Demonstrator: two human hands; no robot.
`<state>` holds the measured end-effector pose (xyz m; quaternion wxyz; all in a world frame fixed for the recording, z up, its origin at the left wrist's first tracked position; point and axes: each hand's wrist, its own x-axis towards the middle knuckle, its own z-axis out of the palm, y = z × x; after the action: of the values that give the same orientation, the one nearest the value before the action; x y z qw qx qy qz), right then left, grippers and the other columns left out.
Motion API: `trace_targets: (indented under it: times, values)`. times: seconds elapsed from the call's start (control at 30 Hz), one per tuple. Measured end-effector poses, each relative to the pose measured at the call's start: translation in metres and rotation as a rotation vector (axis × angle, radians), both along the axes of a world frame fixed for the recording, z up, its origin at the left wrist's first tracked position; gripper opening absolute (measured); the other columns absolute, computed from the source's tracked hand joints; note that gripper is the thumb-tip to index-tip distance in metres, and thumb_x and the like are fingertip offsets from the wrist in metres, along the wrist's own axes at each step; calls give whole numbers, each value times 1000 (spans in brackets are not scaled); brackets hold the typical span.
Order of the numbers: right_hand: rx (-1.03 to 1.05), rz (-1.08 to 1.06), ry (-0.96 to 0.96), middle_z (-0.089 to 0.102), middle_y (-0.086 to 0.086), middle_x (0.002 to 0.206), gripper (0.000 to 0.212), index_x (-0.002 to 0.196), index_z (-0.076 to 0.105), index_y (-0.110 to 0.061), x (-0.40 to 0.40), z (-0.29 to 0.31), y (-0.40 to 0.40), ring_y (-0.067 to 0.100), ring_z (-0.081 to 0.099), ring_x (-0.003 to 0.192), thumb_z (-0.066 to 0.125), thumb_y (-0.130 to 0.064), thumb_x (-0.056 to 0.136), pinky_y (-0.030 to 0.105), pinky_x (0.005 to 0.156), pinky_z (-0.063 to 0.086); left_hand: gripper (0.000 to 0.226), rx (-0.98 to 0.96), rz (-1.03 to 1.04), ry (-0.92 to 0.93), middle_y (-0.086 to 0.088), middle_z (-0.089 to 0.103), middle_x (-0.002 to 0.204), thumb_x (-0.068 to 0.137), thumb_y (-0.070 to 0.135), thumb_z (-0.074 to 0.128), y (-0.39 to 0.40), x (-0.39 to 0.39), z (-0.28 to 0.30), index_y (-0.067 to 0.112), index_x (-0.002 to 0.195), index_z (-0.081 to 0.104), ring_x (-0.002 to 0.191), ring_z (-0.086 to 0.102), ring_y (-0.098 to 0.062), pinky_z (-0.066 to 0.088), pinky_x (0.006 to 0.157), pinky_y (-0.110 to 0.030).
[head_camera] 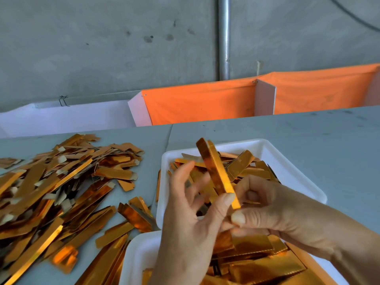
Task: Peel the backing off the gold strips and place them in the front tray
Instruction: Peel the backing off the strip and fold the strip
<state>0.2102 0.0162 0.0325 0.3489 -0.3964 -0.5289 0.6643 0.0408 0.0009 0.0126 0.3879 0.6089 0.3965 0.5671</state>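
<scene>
Gold strip (pixel 216 171) standing tilted above the white front tray (pixel 292 167), shiny, narrow, upper end leaning left; appears to be splitting into two layers at the top. Its lower end is being pinched between both hands. Front tray sitting toward the middle of the tabletop, already holding a loose jumble of gold strips (pixel 248 165) lying at mixed angles. Large pile of gold strips (pixel 61 182) spreading across the left part of the tabletop, many showing pale backing tabs at their ends.
</scene>
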Motion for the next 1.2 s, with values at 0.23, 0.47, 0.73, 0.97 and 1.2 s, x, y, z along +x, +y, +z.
trace_targets:
  times: [0.23,0.47,0.73,0.97,1.2]
  values:
    - [371,-107,-431,70,-10,97,41,90,60,-43,-10,0,-6,6,67,92,77,-63,58,31,81,57,43,80,-7,173,25,65,111,87,18,61,2,-5,-2,44,119,49,104,62,2,49,84,-14]
    - [409,-268,-147,67,-7,76,25,93,73,-26,11,12,-2,6,62,71,66,-39,73,18,58,47,39,138,-37,528,21,65,97,99,21,40,-5,2,-4,45,130,43,92,55,14,38,72,0]
    - [297,-228,-148,61,9,65,16,82,73,-12,10,7,2,14,56,53,65,-24,76,17,52,47,56,184,27,682,36,48,115,82,68,45,-1,0,-3,50,134,37,107,48,10,41,88,-10]
    - [243,-200,-20,62,7,63,14,84,72,-14,11,5,3,16,59,51,65,-20,74,19,50,48,39,324,194,770,23,59,108,84,49,60,1,0,-4,31,119,60,95,56,-4,49,76,-21]
    - [279,-150,38,61,6,62,16,79,68,-17,11,6,3,15,59,52,72,-26,66,19,49,47,36,194,51,544,31,54,110,83,38,65,3,-4,-1,43,119,59,106,52,8,40,82,-5]
